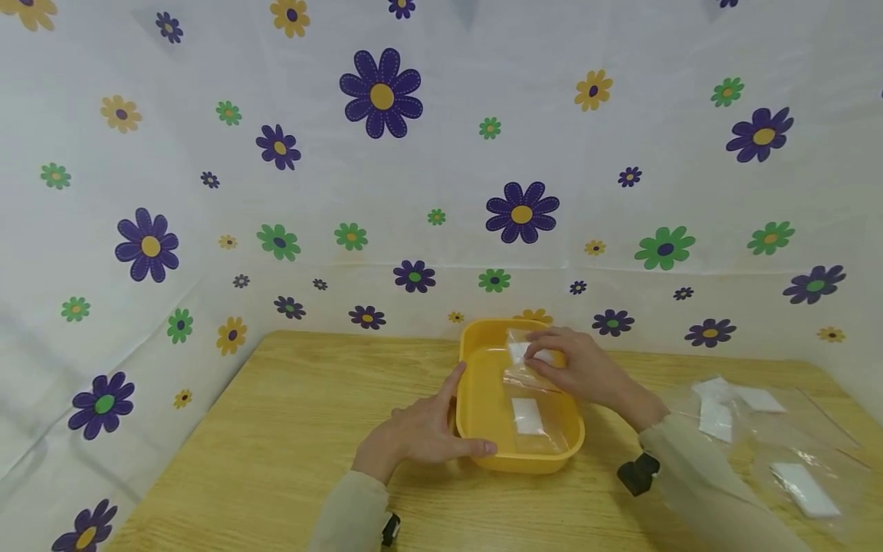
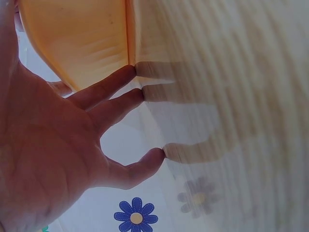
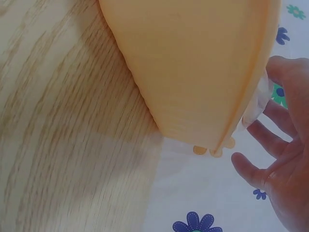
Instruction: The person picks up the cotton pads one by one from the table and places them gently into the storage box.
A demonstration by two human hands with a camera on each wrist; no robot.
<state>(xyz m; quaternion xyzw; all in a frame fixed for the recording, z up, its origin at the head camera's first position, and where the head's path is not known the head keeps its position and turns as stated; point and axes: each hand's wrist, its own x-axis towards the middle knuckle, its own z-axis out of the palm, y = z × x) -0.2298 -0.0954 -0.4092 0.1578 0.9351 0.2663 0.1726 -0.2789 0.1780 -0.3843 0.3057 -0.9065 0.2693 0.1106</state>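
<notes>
A yellow plastic tub [image 1: 486, 395] stands on the wooden table. My left hand [image 1: 424, 429] steadies its left side with fingers spread, the thumb over the near rim; in the left wrist view several fingertips [image 2: 128, 71] of this hand touch the tabletop. Over the far right of the tub, my right hand [image 1: 579, 366] pinches a clear zip bag [image 1: 520, 376] with a white piece inside. A second clear bag [image 1: 552, 438], with a white rectangle [image 1: 528, 416] in it, lies in the near part of the tub. The tub's wall [image 3: 193, 63] fills much of the right wrist view.
More clear bags [image 1: 807, 429] with white pieces [image 1: 805, 489] lie on the table's right side, beside my right forearm. A white flower-printed sheet [image 1: 441, 153] hangs behind the table [image 1: 331, 383] and along its left.
</notes>
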